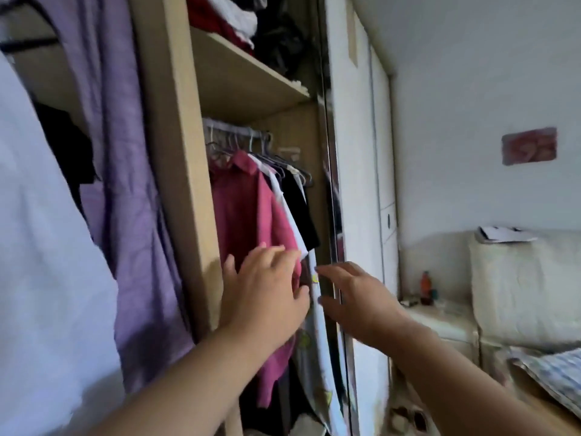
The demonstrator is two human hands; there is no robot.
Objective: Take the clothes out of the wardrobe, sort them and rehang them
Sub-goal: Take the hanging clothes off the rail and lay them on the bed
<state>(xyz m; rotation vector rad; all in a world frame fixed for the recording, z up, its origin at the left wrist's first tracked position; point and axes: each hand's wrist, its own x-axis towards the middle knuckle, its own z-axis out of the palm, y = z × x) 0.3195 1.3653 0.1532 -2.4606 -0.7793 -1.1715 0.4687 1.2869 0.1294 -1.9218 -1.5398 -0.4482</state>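
The open wardrobe (176,171) holds a rail (232,129) with several hangers. A pink collared shirt (245,215) hangs at the front, with a white garment (284,196) and a black one (298,206) behind it, and a pale printed garment (317,335) lower down. My left hand (267,294) reaches in with relaxed fingers and lies against the pink shirt's lower part. My right hand (349,297) is spread open beside the pale garment at the wardrobe's right edge, holding nothing.
A purple garment (125,184) and a white one (41,247) hang at the left. Folded clothes (232,20) sit on the upper shelf (248,80). A mirrored sliding door (333,184) stands right of the opening. A bed (534,309) and a bedside table with a bottle (426,286) are at right.
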